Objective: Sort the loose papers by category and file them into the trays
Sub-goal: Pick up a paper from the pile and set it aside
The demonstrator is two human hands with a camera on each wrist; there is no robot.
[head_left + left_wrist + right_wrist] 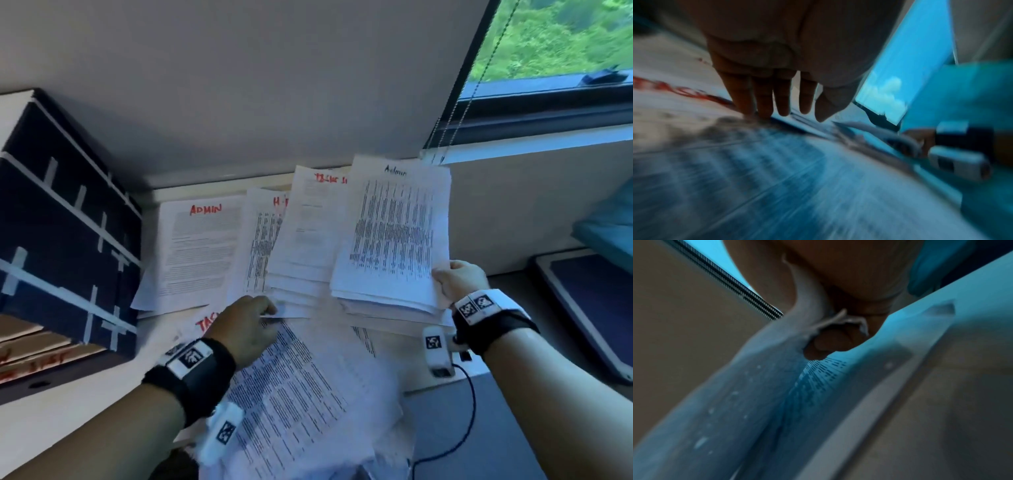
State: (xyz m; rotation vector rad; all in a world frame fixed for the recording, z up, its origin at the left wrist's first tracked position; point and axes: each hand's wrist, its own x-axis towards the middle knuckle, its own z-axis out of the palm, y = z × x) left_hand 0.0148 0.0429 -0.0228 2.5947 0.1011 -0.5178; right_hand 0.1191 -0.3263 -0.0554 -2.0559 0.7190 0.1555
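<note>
At nine o'clock, a dark stack of filing trays (68, 226) patched with strips of white tape, red lettering on the brown lower shelves too smeared to read. Just right of it, flat on the white surface (44, 428), a sheet headed "ADMIN" (202, 246) in red. Next along, a sheet marked "H-" (257, 240), the rest of its red label hidden by a fanned bundle (308, 236) whose red heading is blurred – possibly "TASK", not certain.

At six o'clock, a printed sheet (294, 394) slanting across the loose pile, long axis running from seven toward one o'clock, with a red "TA…" label peeping out beside the left hand (246, 329). Fingers straight and relaxed in the left wrist view, two fingertips (748, 112) touching the paper's edge – no closed grip there.

At three o'clock, the right hand (459, 281) pinching the lower right corner of a raised sheaf headed "Admin" (394, 233) in dark ink; thumb over, fingers under, grip firm on that corner as the right wrist view shows.

Turning point for the coming move, by judgement: trays far off at nine o'clock, the held Admin sheaf at three – a long crossing for the right hand, the left plainly nearer.
</note>
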